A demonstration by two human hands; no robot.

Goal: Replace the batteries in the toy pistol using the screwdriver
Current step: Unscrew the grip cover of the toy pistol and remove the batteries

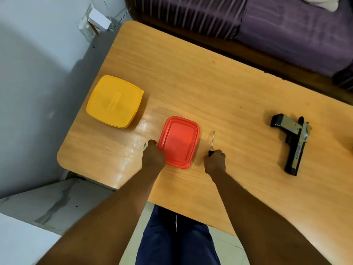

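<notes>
The toy pistol (293, 144), black and worn silver, lies flat on the right part of the wooden table (219, 88), far from both hands. A thin screwdriver (212, 141) lies right of the red container; my right hand (215, 162) grips its dark handle, shaft pointing away from me. My left hand (153, 156) holds the near left corner of the red lidded container (179, 140), fingers curled on its edge. No batteries are visible.
A yellow lidded container (114, 101) sits at the table's far left. A purple sofa (277, 25) runs behind the table. A white wall is on the left, and a pale ledge (47, 205) stands below the table's left end.
</notes>
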